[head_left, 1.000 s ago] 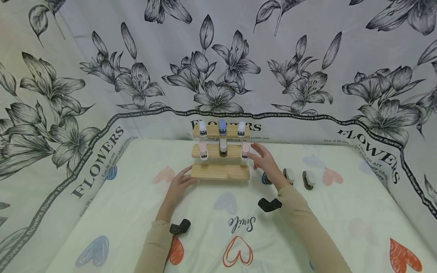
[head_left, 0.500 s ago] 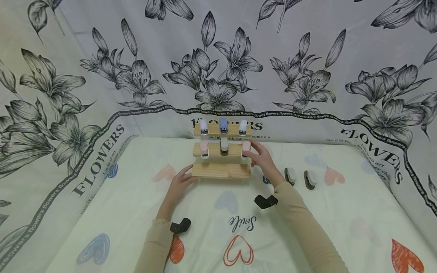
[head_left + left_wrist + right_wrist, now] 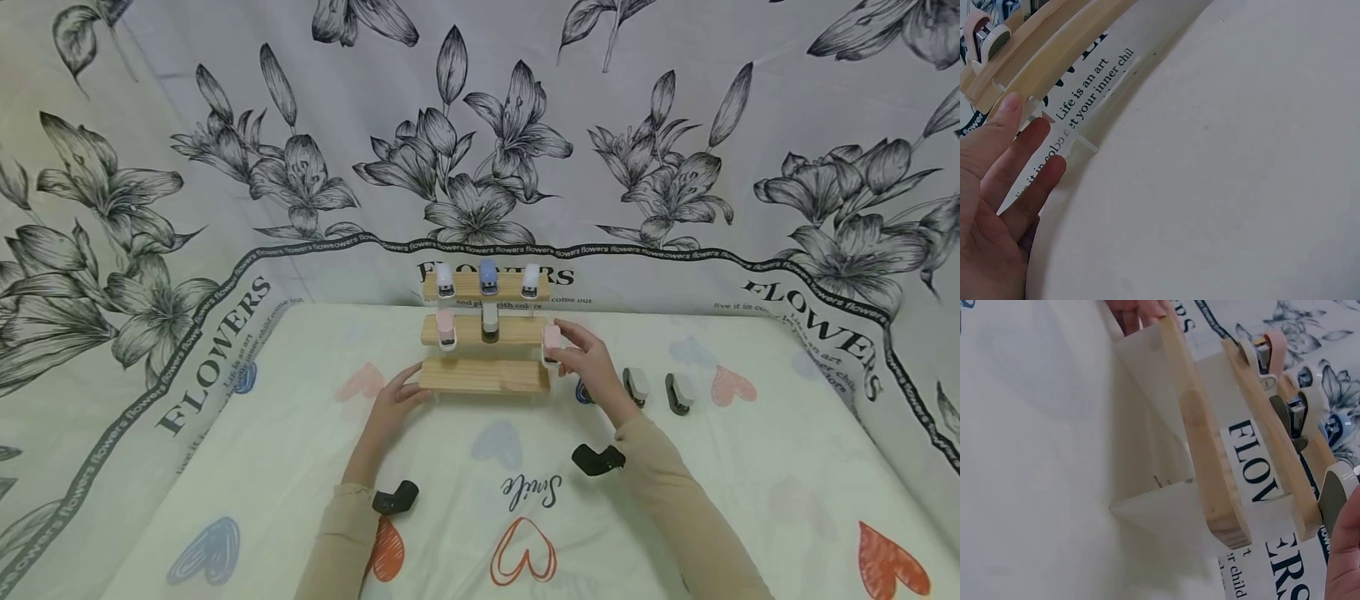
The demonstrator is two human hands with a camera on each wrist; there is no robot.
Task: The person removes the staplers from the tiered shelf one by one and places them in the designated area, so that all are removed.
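My right hand [image 3: 588,358] pinches a pink-and-white mini stapler [image 3: 552,337] off the right end of the middle shelf. In the right wrist view its pale rim and dark underside [image 3: 1335,494] show beside the fingers. My left hand [image 3: 392,408] touches the left end of the lowest shelf [image 3: 483,377] of a three-tier wooden rack, thumb on the wood and other fingers extended by its clear side support [image 3: 1085,144]. Another pink stapler [image 3: 446,327] and a grey-and-dark one [image 3: 490,323] stand on the middle shelf. White [image 3: 445,280], blue [image 3: 488,277] and white staplers stand on top.
Two grey-and-dark staplers [image 3: 678,394] lie on the heart-print cloth [image 3: 450,500] to the right of the rack. A dark blue shape [image 3: 583,392] is partly hidden by my right hand. A flower-print curtain [image 3: 480,108] hangs close behind the rack.
My right hand has closed on the pink stapler at the right of the middle shelf and brought it slightly right and towards me. The left hand stays at the rack.
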